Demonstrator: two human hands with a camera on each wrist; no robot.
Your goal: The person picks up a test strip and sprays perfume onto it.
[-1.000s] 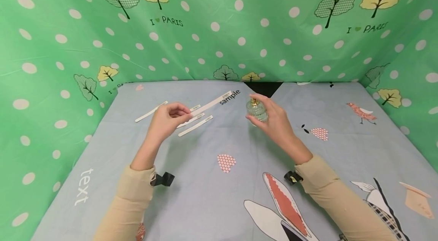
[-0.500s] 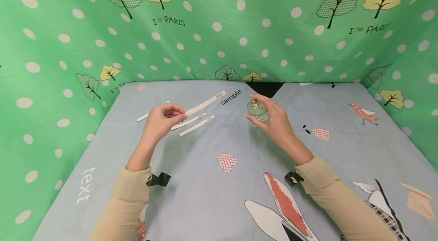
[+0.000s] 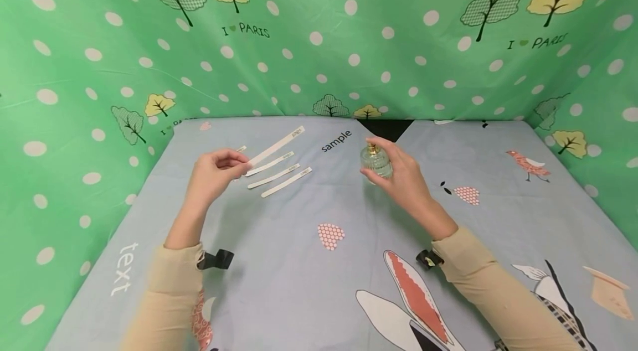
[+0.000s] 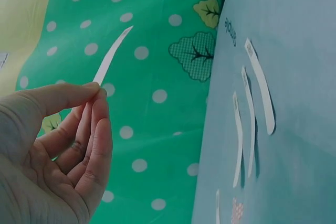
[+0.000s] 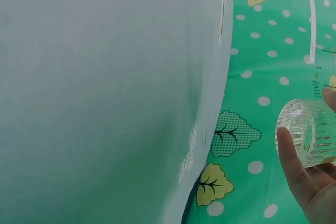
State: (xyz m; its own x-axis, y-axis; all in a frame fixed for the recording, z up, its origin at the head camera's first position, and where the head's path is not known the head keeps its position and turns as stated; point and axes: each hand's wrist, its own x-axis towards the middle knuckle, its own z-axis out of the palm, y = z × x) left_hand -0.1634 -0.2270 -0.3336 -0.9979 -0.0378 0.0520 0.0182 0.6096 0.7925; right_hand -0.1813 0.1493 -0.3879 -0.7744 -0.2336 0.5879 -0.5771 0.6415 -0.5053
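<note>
Between thumb and fingertips, my left hand [image 3: 211,176] pinches one end of a white perfume test strip [image 3: 277,145]. The strip's printed end points up and to the right, above the table. In the left wrist view the held strip [image 4: 112,57] bends slightly. My right hand [image 3: 407,180] grips a round, clear ribbed glass perfume bottle [image 3: 376,162] with a gold neck. Its index finger lies at the bottle's top and the thumb at its lower side. In the right wrist view the bottle's base [image 5: 295,132] shows, held off the table. Strip and bottle are apart.
Several more test strips lie on the cloth near my left hand, among them a front strip [image 3: 286,182] and a middle strip [image 3: 273,177]. One strip [image 3: 241,149] is mostly behind that hand. A green dotted curtain [image 3: 319,63] encloses the patterned grey tablecloth [image 3: 279,273].
My left hand has moved left with the pinched strip, away from the bottle, uncovering more of the strips lying on the table. The right hand and bottle have stayed nearly still.
</note>
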